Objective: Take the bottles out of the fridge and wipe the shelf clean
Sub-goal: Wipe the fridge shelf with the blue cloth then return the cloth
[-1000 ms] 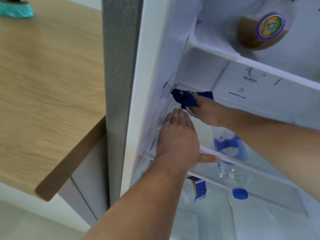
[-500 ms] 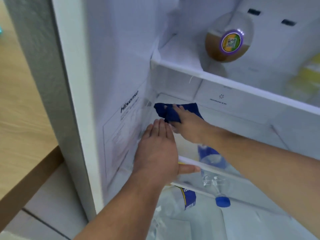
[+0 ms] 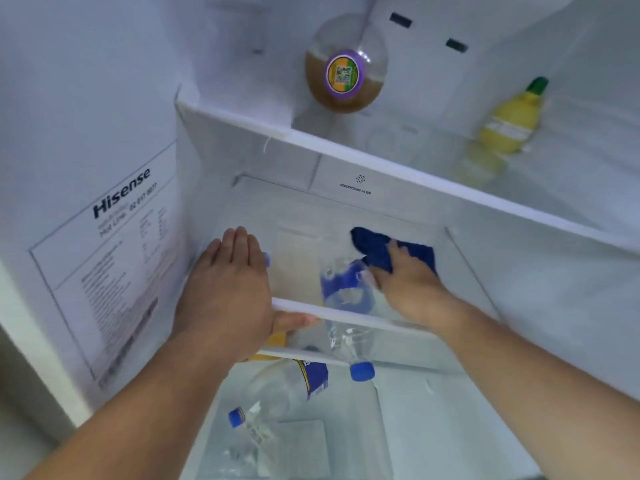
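Observation:
My right hand (image 3: 407,285) presses a dark blue cloth (image 3: 377,249) flat on the glass middle shelf (image 3: 349,315) of the open fridge, right of centre. My left hand (image 3: 228,292) lies palm down on the shelf's left side, its thumb hooked under the white front rim. Through the glass, two clear bottles with blue caps lie below: one with a blue label (image 3: 348,317) under the shelf's middle, another with a Pepsi label (image 3: 280,393) nearer the front.
The upper shelf (image 3: 381,157) carries a round bottle of brown liquid with a purple cap (image 3: 344,76) and a yellow lemon-shaped bottle with a green cap (image 3: 510,121). The fridge's left wall bears a Hisense sticker (image 3: 117,258).
My right hand has slid the cloth from the shelf's far left corner rightward toward the middle. The view has swung right, so the wooden counter is out of sight. The left hand has stayed.

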`<state>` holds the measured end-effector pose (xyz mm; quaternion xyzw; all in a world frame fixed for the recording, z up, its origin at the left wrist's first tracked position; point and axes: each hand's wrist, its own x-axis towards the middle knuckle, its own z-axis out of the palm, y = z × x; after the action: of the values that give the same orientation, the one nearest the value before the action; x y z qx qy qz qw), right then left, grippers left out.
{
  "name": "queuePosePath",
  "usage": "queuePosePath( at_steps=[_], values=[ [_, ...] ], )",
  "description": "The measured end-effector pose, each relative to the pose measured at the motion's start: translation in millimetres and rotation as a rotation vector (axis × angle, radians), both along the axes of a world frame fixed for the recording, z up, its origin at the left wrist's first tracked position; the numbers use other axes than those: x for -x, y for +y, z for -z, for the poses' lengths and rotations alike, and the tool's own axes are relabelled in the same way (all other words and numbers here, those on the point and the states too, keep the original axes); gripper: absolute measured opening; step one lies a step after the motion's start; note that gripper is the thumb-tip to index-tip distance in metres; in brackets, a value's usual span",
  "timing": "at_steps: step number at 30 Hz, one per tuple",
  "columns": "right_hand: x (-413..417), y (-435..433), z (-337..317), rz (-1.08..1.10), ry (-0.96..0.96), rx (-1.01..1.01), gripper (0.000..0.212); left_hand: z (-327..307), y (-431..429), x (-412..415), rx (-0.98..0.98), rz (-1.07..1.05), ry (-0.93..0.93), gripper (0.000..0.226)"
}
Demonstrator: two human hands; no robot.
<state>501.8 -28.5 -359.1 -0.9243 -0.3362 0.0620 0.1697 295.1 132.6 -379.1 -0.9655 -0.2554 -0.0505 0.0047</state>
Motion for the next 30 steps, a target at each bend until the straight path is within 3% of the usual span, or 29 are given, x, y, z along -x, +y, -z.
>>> queuePosePath(
  at_steps=[4, 6, 9, 13, 17, 18, 26, 29, 30],
  values=[
    [68.2, 60.8, 9.0, -0.315, -0.017, -0.005, 0.059, 9.0, 3.6, -3.7, -0.038, 0.033, -0.089, 0.149],
    [24.8, 57.2, 6.7, -0.24, 0.024, -0.038, 0.051, 13.7, 5.0, -6.2, -0.058, 0.044, -0.065, 0.144],
    [-73.3, -2.2, 7.1, -0.016, -0.127, 0.056, 0.039, 12.5, 5.2, -6.1, -0.058, 0.03, -0.001, 0.145],
    [-136.3, -52.5, -0.4, -0.024, -0.119, 0.18, 0.051, -3.2, -1.9, -5.2, -0.023, 0.0, 0.026, 0.15],
    [-150.4, -21.1, -6.1, 0.038, -0.176, 0.138, 0.016, -7.2, -2.6, -8.8, 0.04, -0.016, 0.068, 0.163],
    [-148.6, -13.6, -8.7, 0.06, -0.169, 0.162, 0.016, -3.7, 0.0, -7.9, 0.037, -0.019, 0.059, 0.164],
    [-125.6, -28.2, 5.2, 0.063, -0.299, 0.223, 0.048, -7.2, 0.9, -5.7, 0.049, -0.009, 0.128, 0.17],
    [-90.7, -43.5, 10.1, 0.238, -0.102, 0.2, 0.077, -10.5, -0.2, -4.4, 0.068, -0.012, 0.155, 0.173],
    [-68.9, -47.5, 7.9, 0.271, -0.042, 0.185, 0.072, -10.7, -0.4, -4.2, 0.074, -0.011, 0.154, 0.173]
  ],
)
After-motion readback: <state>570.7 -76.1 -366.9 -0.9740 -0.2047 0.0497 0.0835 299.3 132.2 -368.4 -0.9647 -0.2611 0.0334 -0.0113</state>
